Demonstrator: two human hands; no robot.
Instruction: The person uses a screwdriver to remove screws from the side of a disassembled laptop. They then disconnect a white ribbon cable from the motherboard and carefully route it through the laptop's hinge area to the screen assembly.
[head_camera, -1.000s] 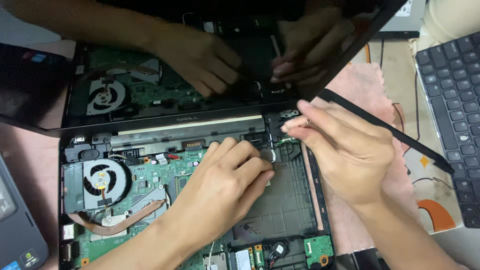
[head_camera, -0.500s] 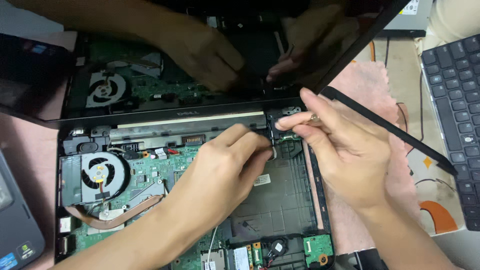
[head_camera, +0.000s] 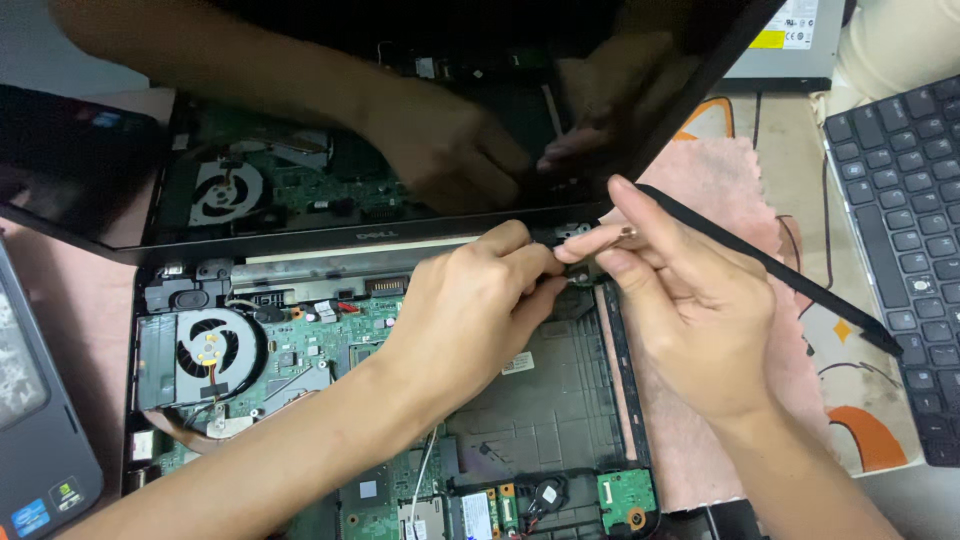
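An opened laptop base (head_camera: 560, 410) lies in front of me with its green circuit board (head_camera: 330, 345) and round cooling fan (head_camera: 212, 348) bare. Its glossy dark screen (head_camera: 400, 130) stands tilted at the back and mirrors my hands. My left hand (head_camera: 470, 310) reaches over the board, fingertips pinched at the right hinge corner (head_camera: 575, 265). My right hand (head_camera: 680, 290) meets it there, fingers pinched on a small part at the hinge while holding a long black stick tool (head_camera: 770, 270) that slants off to the right. What sits between the fingertips is hidden.
A loose black keyboard (head_camera: 905, 230) lies at the right edge. A pink cloth (head_camera: 720, 180) and a patterned mat (head_camera: 850, 400) sit under the laptop. Another dark laptop (head_camera: 35, 430) shows at the left edge, and a grey device (head_camera: 790, 40) at the back right.
Both hands have moved up toward the right hinge corner; the left hand slid from the middle of the base to meet the right fingertips there.
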